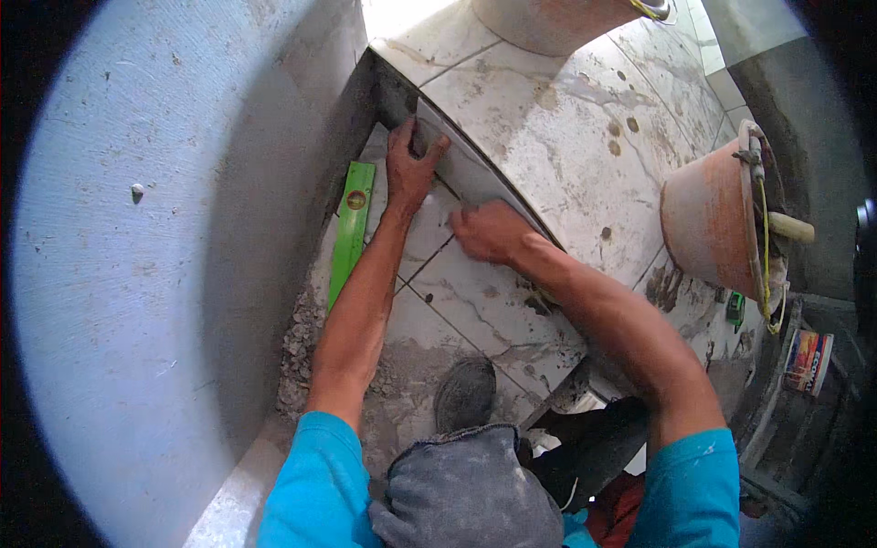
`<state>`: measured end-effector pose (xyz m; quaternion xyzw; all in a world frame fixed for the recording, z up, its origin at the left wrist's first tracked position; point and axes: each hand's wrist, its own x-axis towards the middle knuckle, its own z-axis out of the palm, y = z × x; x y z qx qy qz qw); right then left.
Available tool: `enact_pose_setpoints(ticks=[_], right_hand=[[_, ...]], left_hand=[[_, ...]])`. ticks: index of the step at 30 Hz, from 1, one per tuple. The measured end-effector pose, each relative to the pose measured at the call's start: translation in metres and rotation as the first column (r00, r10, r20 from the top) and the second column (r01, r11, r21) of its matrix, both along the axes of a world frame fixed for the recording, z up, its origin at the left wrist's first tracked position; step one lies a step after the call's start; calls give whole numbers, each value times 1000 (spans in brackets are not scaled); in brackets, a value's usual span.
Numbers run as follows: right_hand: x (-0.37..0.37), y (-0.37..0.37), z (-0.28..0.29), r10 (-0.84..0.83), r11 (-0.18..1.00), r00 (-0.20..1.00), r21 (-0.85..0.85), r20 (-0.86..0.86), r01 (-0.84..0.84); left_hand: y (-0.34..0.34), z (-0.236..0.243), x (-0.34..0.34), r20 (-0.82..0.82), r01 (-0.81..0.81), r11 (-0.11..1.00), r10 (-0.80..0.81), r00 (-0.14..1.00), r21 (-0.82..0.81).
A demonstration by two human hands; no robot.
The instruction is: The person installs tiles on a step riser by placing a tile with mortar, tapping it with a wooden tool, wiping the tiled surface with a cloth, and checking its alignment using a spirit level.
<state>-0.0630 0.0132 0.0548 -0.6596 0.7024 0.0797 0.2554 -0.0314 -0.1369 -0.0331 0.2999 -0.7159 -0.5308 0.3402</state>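
A pale marbled riser tile (472, 173) stands upright along the side of a raised tiled step (548, 137). At its far end my left hand (411, 173) touches it, thumb and fingers spread apart. Lower down, my right hand (493, 231) is curled close to the foot of this tile, above the joint with the marbled floor tiles (457, 297). Its fingertips are slightly blurred, and whatever they may hold is hidden. Left of my left forearm, a green spirit level (350, 233) lies lengthwise near the wall.
A bluish plastered wall (137, 256) rises at left, with rubble (297, 352) along its foot. On the step stand a mortar-stained bucket (708, 219) with a handled tool in it and another bucket (539, 23). A green tape measure (735, 309) and a small tub (808, 363) are at right.
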Motion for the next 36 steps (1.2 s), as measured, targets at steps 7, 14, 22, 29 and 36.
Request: enact_pose_setpoints(ticks=[7, 14, 22, 29, 36], right_hand=[[5, -27, -2, -39, 999, 998, -6, -55, 39], [7, -37, 6, 136, 991, 988, 8, 72, -137], [1, 19, -37, -81, 915, 996, -393, 33, 88], [86, 227, -42, -869, 34, 111, -167, 483, 985], [66, 265, -51, -929, -35, 143, -466, 341, 884]], left_hand=[[-9, 5, -1, 16, 22, 998, -22, 1000, 55], [-12, 6, -2, -23, 53, 979, -50, 998, 195], [-20, -3, -6, 146, 22, 991, -42, 988, 134], [116, -14, 13, -218, 177, 867, -81, 972, 465], [159, -6, 22, 44, 340, 921, -354, 934, 190]])
